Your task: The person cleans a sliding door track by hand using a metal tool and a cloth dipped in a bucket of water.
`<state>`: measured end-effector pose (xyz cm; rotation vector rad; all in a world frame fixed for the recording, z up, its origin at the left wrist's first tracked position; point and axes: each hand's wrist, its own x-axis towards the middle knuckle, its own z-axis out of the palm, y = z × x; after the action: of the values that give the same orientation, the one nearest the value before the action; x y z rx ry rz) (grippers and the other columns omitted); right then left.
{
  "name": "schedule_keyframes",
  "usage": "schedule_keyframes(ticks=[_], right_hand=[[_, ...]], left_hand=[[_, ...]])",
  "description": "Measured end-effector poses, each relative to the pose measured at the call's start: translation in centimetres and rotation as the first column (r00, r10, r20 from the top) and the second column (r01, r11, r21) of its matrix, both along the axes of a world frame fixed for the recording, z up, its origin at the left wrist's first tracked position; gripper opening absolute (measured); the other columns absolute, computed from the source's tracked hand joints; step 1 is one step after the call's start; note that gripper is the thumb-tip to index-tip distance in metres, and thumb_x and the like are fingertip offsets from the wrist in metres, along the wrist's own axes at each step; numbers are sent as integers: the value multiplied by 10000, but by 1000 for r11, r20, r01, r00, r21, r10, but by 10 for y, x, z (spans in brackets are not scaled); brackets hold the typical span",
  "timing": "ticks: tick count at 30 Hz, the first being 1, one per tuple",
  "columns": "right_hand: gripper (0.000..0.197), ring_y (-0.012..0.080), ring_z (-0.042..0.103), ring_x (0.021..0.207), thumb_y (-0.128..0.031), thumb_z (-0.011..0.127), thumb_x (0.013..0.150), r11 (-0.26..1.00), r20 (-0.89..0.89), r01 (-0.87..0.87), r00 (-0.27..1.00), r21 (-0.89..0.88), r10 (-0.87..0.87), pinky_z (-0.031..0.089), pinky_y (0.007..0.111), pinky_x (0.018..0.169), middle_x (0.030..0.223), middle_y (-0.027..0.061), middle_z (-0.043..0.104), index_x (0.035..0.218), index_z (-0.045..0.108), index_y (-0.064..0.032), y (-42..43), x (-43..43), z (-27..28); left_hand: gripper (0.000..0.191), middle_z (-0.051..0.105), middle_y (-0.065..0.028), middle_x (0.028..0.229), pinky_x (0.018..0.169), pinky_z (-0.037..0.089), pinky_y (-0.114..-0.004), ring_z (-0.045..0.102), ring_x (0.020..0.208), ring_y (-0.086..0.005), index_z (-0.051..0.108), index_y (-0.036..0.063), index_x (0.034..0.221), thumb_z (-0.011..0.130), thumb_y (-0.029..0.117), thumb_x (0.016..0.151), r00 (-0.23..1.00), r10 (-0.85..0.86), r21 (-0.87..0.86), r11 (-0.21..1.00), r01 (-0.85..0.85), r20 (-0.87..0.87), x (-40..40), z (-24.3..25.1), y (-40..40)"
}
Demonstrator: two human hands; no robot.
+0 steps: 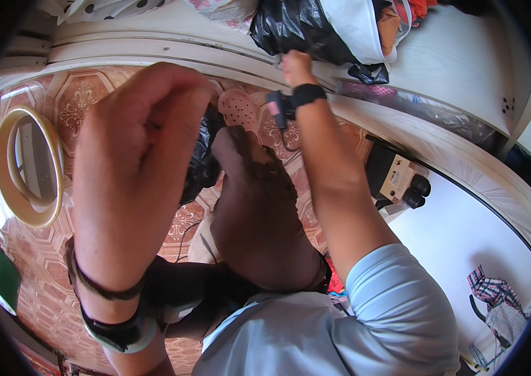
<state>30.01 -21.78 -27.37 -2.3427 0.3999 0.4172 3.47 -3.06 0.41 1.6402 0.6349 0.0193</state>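
My left hand [141, 122] is raised close to the camera, its fingers curled in and the thumb against them. No object shows in it. Farther off, my right hand [296, 69] is blurred and bunched at the lower edge of a black plastic bag [289, 30]. Whether it grips the bag is not clear. That bag lies on a pale shelf [439, 61], against a white bag [348, 28] with cloth inside. Partly behind my left hand, another black plastic bag [202, 157] rests on the floor.
A pink perforated clog [237, 109] is on the patterned tile floor [75, 105], near my bent leg [261, 225]. To the left stands a round cream-rimmed object [4, 178]. A box [397, 178] bearing writing and a checked cloth [496, 291] are at right.
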Motion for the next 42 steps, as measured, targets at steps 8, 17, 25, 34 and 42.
schedule_keyframes(ticks=[8, 17, 25, 34, 42], right_hand=[[108, 92, 370, 412, -131, 412, 755, 881, -275, 189, 959, 434, -70, 248, 197, 325, 544, 26, 436, 751, 483, -50, -49, -27, 68], [133, 89, 354, 365, -123, 437, 745, 899, -91, 136, 990, 415, -108, 239, 207, 314, 507, 35, 451, 660, 502, -44, -32, -39, 35], [167, 89, 358, 354, -135, 415, 736, 968, -100, 121, 990, 220, -101, 248, 205, 311, 496, 42, 465, 618, 500, -53, -36, -20, 35], [188, 102, 442, 423, -151, 430, 735, 973, 100, -117, 990, 197, 99, 307, 230, 364, 526, 21, 499, 585, 521, -86, -30, -33, 19], [181, 97, 400, 398, -172, 440, 733, 917, 76, 97, 988, 387, -137, 284, 215, 350, 498, 12, 464, 593, 519, -87, -25, -41, 38]], left_hand=[[173, 574, -40, 734, 660, 406, -196, 501, 691, -80, 560, -20, 909, 503, 124, 833, 999, 30, 77, 997, -31, 18, -3, 0, 4], [180, 572, -39, 737, 654, 410, -198, 504, 684, -80, 560, -20, 905, 500, 135, 836, 999, -3, 109, 994, 7, -38, 1, -1, 3], [170, 571, -42, 725, 641, 410, -195, 506, 678, -80, 562, -19, 896, 505, 128, 831, 1000, 9, 123, 992, -7, -16, 0, -2, 2], [138, 568, -36, 689, 588, 400, -183, 498, 635, -58, 564, -16, 888, 509, 94, 823, 997, 4, 178, 984, -18, 77, -5, -7, 4], [138, 555, -34, 661, 556, 391, -183, 471, 582, -52, 559, -17, 884, 502, 96, 829, 996, -37, 246, 969, 14, 87, -5, -7, 6]])
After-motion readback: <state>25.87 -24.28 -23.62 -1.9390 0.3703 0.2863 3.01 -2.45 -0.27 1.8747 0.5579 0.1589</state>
